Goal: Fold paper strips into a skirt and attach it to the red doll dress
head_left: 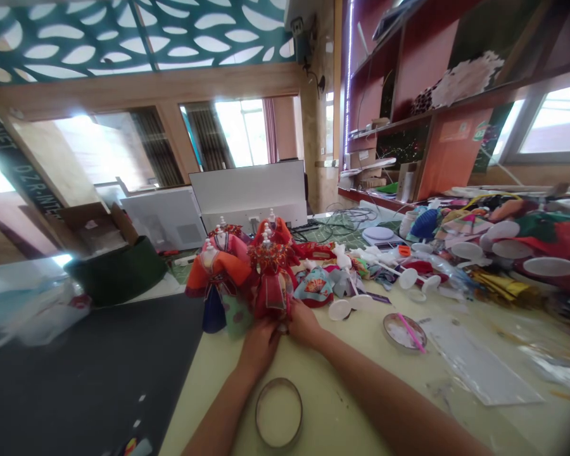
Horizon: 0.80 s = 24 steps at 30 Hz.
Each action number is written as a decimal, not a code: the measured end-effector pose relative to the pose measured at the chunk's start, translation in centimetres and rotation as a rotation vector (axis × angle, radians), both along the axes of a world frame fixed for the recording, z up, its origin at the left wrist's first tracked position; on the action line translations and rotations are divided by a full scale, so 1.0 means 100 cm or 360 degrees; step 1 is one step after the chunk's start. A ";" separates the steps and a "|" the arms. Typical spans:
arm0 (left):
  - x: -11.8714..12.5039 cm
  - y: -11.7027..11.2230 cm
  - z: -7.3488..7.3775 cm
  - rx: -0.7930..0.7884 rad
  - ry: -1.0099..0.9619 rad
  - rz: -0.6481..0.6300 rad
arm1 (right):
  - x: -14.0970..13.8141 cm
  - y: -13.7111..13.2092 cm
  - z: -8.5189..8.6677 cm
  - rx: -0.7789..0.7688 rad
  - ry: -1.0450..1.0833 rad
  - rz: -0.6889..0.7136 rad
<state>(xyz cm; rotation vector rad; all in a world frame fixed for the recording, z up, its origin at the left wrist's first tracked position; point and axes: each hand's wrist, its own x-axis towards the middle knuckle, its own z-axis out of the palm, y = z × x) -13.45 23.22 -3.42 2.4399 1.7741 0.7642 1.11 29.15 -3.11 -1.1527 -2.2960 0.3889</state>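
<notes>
Though left hand [259, 349] and right hand [304, 324] curl against a red doll [270, 285], grip's unclear.

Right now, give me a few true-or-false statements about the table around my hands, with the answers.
The right hand touches a red cloth doll. True.
The left hand holds a pink stick. False: the left hand is at the dolls; the pink stick lies in a round dish.
A round ring sits behind the dolls. False: the round ring lies in front of the hands.
A scale stands beyond the dolls, to the right. True.
</notes>
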 end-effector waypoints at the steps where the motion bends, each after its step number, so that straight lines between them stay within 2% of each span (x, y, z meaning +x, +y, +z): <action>1: 0.000 0.001 0.000 0.0002 0.0000 -0.0002 | 0.000 0.001 0.000 -0.0005 -0.0001 -0.0001; 11: 0.002 0.006 0.001 0.0057 0.0004 0.0006 | -0.002 0.006 0.004 -0.0032 -0.0019 -0.0037; 19: 0.003 0.001 0.000 0.0154 0.0078 0.0033 | -0.003 -0.003 0.006 -0.0035 -0.0062 -0.0055; 24: 0.003 -0.002 0.002 0.0240 0.0122 0.0020 | 0.002 -0.012 0.014 -0.0042 -0.0114 -0.0011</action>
